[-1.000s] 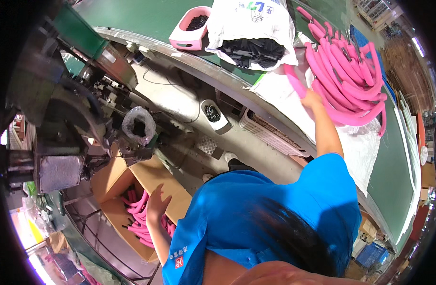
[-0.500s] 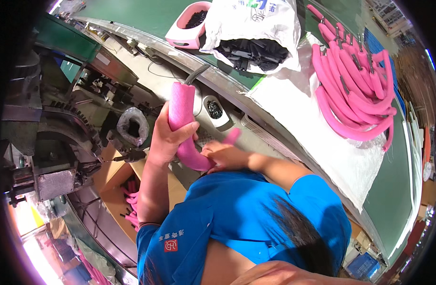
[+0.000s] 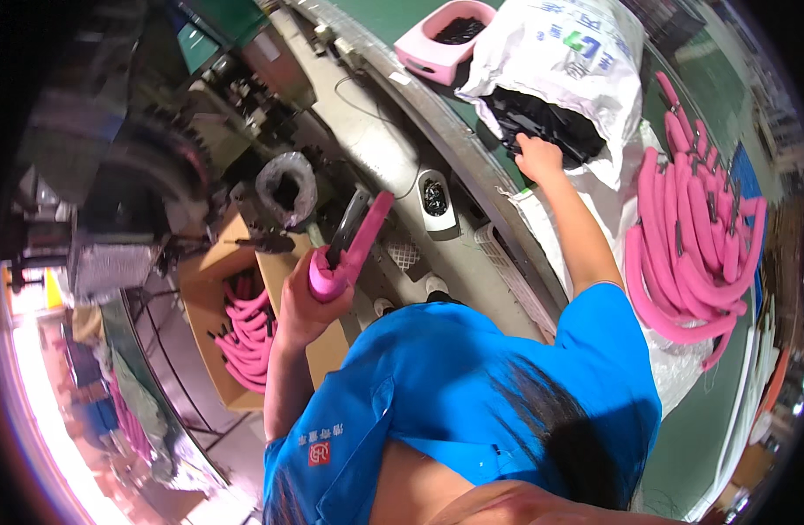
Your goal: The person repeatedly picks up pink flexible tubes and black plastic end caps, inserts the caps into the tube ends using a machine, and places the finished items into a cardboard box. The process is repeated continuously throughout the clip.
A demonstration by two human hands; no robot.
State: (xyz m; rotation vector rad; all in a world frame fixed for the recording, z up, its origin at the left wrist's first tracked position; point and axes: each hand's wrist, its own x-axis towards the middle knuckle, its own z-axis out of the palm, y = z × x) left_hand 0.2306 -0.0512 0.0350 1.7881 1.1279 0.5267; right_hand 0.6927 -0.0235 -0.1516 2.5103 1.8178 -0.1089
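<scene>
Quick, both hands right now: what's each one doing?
Left hand: closed around a pink foam tube.
Right hand: reaching into the white sack of black parts; grip cannot be told.

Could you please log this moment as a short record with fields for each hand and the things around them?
Left hand: gripping a pink foam tube, raised
Right hand: reaching into the white sack, on black parts
Cardboard box: below the left hand, holds pink tubes
Tube pile: pink, on the table to the right
Pink tray: beside the sack, dark contents
</scene>
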